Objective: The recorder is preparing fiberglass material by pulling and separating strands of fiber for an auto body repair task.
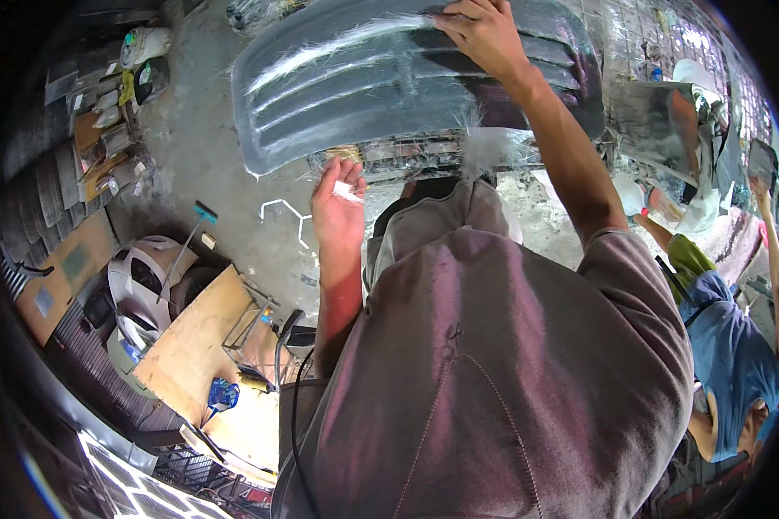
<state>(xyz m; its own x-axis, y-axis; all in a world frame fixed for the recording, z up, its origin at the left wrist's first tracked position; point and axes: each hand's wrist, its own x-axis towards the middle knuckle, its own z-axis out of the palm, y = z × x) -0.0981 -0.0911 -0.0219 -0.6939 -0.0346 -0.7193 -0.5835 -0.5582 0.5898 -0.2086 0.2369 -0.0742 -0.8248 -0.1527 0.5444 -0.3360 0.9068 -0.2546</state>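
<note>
A broad dark grey moulded panel [320, 121] with long ribs and grooves lies in front of me. A bundle of white glass fibre strands [346, 45] runs along its far groove. At the bundle's right end, my right hand [485, 39] is bent down on the panel, fingers pressed together on the strands. My left hand [342, 203] is palm up beside the near edge, its fingers curled around a small white piece [347, 192]. What that piece is made of I cannot tell. Loose fibres [474, 130] stick out at the panel's near edge.
To the right, a person in a blue shirt [727, 337] reaches toward other work pieces. A wooden board [195, 337] carries a blue container [223, 394] at lower left. Beside it are a white motor scooter [143, 285] and a blue-headed broom [205, 213]. Stacked sheets [39, 199] line the left.
</note>
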